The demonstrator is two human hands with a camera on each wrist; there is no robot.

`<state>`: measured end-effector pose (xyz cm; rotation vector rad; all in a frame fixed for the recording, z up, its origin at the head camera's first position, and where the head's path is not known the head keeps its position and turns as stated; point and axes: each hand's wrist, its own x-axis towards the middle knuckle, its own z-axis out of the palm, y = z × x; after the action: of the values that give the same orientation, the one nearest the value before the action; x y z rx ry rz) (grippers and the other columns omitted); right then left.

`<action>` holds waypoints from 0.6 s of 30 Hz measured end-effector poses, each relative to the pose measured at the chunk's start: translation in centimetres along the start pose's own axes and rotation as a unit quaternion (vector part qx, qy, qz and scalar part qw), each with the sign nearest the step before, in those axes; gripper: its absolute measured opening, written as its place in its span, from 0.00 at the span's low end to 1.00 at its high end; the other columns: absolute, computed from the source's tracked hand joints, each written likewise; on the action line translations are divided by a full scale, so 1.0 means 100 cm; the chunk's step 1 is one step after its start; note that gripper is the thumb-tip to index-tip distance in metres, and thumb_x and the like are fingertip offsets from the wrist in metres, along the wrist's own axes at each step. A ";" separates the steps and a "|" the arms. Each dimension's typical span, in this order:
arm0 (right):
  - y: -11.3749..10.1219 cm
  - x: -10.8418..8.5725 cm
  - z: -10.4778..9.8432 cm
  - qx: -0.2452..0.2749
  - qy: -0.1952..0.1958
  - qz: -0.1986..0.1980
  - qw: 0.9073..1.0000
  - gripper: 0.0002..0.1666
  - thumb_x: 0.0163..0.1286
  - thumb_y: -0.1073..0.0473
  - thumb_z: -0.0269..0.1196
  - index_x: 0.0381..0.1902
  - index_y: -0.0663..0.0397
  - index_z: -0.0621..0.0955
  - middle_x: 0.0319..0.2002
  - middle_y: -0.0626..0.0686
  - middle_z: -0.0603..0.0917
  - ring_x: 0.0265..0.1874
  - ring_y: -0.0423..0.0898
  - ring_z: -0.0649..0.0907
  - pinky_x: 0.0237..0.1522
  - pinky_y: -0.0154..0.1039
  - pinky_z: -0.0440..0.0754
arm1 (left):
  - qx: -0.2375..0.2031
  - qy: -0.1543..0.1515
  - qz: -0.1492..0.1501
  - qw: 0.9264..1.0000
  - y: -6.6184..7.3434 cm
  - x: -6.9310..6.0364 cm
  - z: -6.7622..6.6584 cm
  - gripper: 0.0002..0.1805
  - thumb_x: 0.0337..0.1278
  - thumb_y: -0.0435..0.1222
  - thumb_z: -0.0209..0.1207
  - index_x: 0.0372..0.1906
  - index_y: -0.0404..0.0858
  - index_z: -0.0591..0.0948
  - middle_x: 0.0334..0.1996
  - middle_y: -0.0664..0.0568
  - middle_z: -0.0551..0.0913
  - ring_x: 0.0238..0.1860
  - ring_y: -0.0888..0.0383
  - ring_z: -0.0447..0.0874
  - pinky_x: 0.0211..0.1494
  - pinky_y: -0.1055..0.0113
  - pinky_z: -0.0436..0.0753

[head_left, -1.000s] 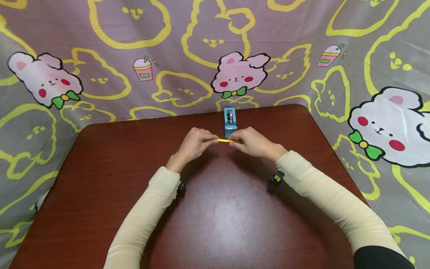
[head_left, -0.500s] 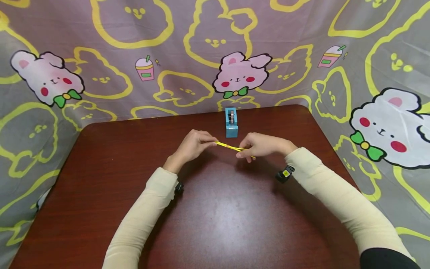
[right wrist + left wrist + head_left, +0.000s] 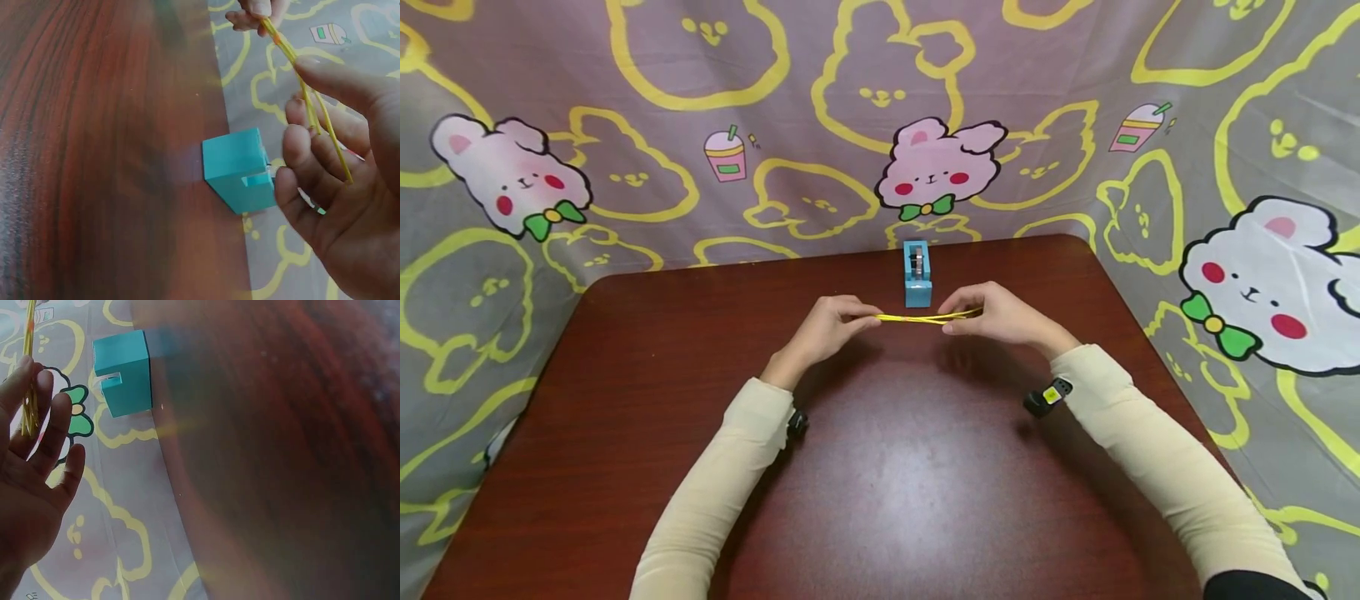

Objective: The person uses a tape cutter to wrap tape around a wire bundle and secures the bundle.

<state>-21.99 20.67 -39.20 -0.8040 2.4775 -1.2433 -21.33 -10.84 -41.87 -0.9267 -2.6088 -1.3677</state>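
Observation:
A slim bundle of thin yellow sticks (image 3: 912,318) with an orange band around it stretches level between both hands, above the table. My left hand (image 3: 833,323) pinches one end between thumb and fingers. The right hand (image 3: 996,315) holds the other end, where the sticks (image 3: 317,112) spread apart across its fingers; its thumb (image 3: 331,78) lies against them. Just behind the bundle, a blue tape dispenser (image 3: 917,275) stands on the table, touched by neither hand. In the left wrist view the bundle's end (image 3: 29,419) sticks out past the left thumb.
The dark red-brown table (image 3: 625,417) has rounded back corners. A patterned cloth (image 3: 820,83) with rabbit drawings hangs behind the table and along its sides. Small black devices (image 3: 1048,397) sit under both wrists.
The right hand slid right along the bundle, dipped forward, then came back up level, showing more of the sticks. The left hand barely moved and kept its pinch.

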 end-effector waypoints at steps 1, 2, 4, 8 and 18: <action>0.001 -0.001 0.001 0.005 0.013 0.000 1.000 0.13 0.63 0.54 0.74 0.45 0.48 0.87 0.36 0.46 0.88 0.35 0.49 0.81 0.38 0.42 0.79 | -0.001 0.003 -0.001 1.000 -0.001 0.000 0.000 0.11 0.61 0.35 0.68 0.46 0.36 0.90 0.35 0.53 0.87 0.35 0.58 0.79 0.37 0.62 0.78; 0.003 -0.001 0.001 0.011 0.025 0.001 1.000 0.13 0.64 0.54 0.74 0.45 0.48 0.87 0.36 0.47 0.88 0.35 0.50 0.81 0.37 0.42 0.79 | -0.003 0.005 -0.003 1.000 -0.002 -0.001 0.001 0.11 0.61 0.35 0.68 0.46 0.37 0.90 0.35 0.54 0.87 0.35 0.58 0.78 0.37 0.62 0.78; 0.006 -0.002 0.003 0.029 0.045 0.001 0.999 0.12 0.64 0.56 0.73 0.45 0.50 0.87 0.36 0.50 0.88 0.34 0.53 0.81 0.36 0.41 0.80 | -0.004 0.009 -0.005 1.000 -0.003 -0.001 0.002 0.11 0.62 0.35 0.67 0.46 0.37 0.90 0.35 0.54 0.87 0.34 0.58 0.78 0.37 0.62 0.77; 0.010 -0.004 0.005 0.072 0.065 0.002 0.995 0.13 0.66 0.59 0.71 0.47 0.54 0.87 0.39 0.59 0.88 0.33 0.59 0.80 0.34 0.42 0.81 | -0.008 0.014 -0.020 1.000 -0.004 -0.002 0.003 0.11 0.61 0.36 0.68 0.47 0.38 0.90 0.37 0.53 0.88 0.34 0.57 0.76 0.36 0.62 0.75; 0.023 -0.001 0.008 0.096 0.068 0.014 0.993 0.13 0.68 0.58 0.70 0.48 0.56 0.87 0.40 0.66 0.86 0.34 0.62 0.80 0.37 0.49 0.82 | -0.062 0.013 -0.080 0.995 -0.006 -0.007 0.002 0.13 0.56 0.33 0.72 0.48 0.40 0.89 0.43 0.52 0.88 0.36 0.54 0.81 0.36 0.66 0.79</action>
<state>-22.36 21.32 -41.57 -0.6515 2.4133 -1.5462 -21.00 -11.31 -42.67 -0.7206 -2.6544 -1.5837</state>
